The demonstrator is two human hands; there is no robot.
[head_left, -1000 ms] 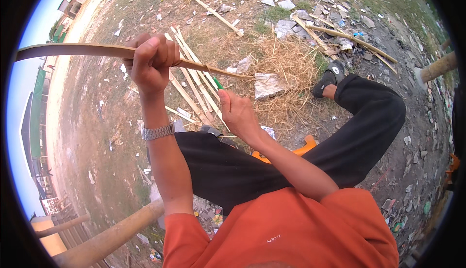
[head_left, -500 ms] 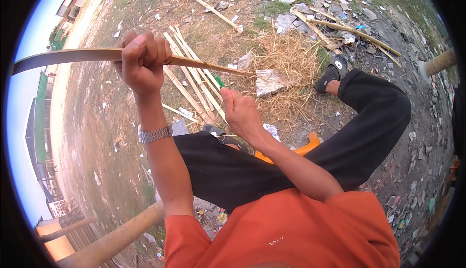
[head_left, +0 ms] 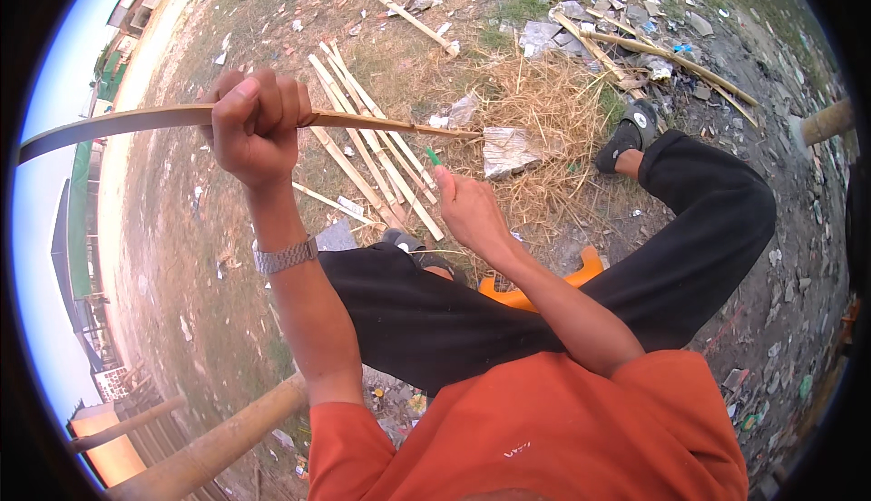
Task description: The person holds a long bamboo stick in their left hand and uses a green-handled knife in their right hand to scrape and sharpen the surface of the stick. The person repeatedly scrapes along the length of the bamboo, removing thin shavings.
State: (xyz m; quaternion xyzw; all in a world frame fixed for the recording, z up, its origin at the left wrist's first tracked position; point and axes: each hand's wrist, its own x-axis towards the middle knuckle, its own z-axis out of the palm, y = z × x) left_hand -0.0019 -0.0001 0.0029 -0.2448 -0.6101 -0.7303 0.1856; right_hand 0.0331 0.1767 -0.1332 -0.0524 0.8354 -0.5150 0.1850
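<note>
holding strip (head_left: 363, 122) partway along, left hand (head_left: 256, 131) fingers closed round it, likely to steady it; tip by upper left corner of block (head_left: 508, 153), contact unclear. right hand (head_left: 474, 215) fingers wrapped on green tool (head_left: 434, 157), probably for control.

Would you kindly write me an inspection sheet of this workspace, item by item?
Surface: dirt ground with straw.
Work things: long curved strip; green-tipped item, mostly hidden in the grip; pale block by the straw.
Clutter: loose strips, broken grey slabs.
Hands: left hand closed around the long curved strip; right hand closed on the green-tipped item.
Cables: nothing seen.
Surroundings: pole at lower left, buildings beyond on the left.
</note>
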